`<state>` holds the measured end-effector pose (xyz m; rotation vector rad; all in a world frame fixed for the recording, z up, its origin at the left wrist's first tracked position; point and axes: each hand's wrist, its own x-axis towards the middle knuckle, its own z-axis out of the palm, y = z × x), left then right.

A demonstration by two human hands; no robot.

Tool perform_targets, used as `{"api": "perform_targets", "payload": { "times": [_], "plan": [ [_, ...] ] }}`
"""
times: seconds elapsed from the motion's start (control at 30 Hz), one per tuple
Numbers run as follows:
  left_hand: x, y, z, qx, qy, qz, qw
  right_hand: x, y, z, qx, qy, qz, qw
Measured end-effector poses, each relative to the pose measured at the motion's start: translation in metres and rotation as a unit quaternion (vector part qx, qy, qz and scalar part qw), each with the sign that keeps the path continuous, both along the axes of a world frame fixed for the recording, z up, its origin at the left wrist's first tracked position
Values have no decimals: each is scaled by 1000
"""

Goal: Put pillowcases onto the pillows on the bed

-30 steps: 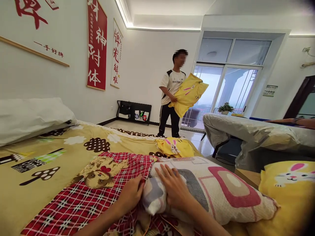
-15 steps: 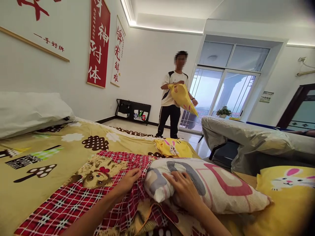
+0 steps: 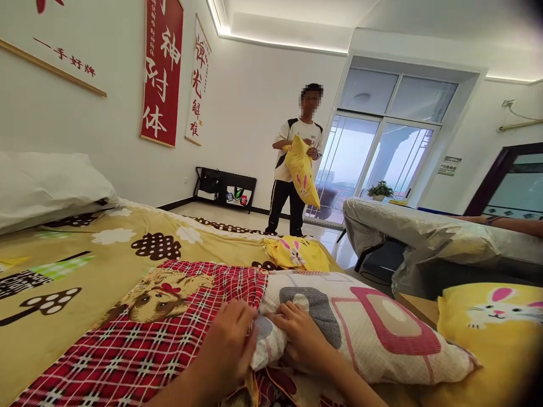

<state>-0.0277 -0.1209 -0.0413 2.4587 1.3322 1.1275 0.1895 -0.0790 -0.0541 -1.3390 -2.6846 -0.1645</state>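
In the head view, a tan bedspread (image 3: 110, 268) with dark tree and cloud shapes covers the surface; a white pillow (image 3: 46, 186) lies at its left side, a folded yellow cloth (image 3: 316, 255) (rabbit motif showing) near its far edge; beyond stand a black rack (image 3: 246, 189), sliding glass doors (image 3: 350, 150) and a plastic-covered table (image 3: 449, 229) bearing a potted plant (image 3: 380, 189); a red hanging scroll (image 3: 162, 85) is on the left wall; a co-worker (image 3: 288, 198) stands holding a yellow pillowcase (image 3: 299, 167) with both hands.

Close by, a red plaid cloth (image 3: 139, 350) with a bear print lies flat, its right edge meeting the left end of a patterned pillow (image 3: 348, 322); the left hand (image 3: 229, 342) is at that edge, fingers bent and close together (slightly blurred, so I cannot tell whether they pinch the fabric); the right hand (image 3: 303, 336) rests on the pillow's end, fingers curled against it, little gap between them, the thumb's grip hidden.
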Motion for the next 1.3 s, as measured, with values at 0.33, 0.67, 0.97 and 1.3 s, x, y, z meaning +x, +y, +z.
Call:
{"api": "perform_targets", "payload": {
  "times": [0.33, 0.67, 0.97, 1.3],
  "plan": [
    [-15, -11, -48, -106, 119, -1, 987, 43, -41, -25, 345, -110, 210, 908],
    [8, 8, -45, -259, -125, 31, 957, 28, -23, -25, 271, -100, 110, 951],
    [7, 2, -30, -267, -242, -82, 929, 10, -12, -4, 152, -63, 116, 979],
    [3, -1, -39, -200, -80, -56, 975, 12, -34, -32, 290, -68, 182, 937]
  ]
}}
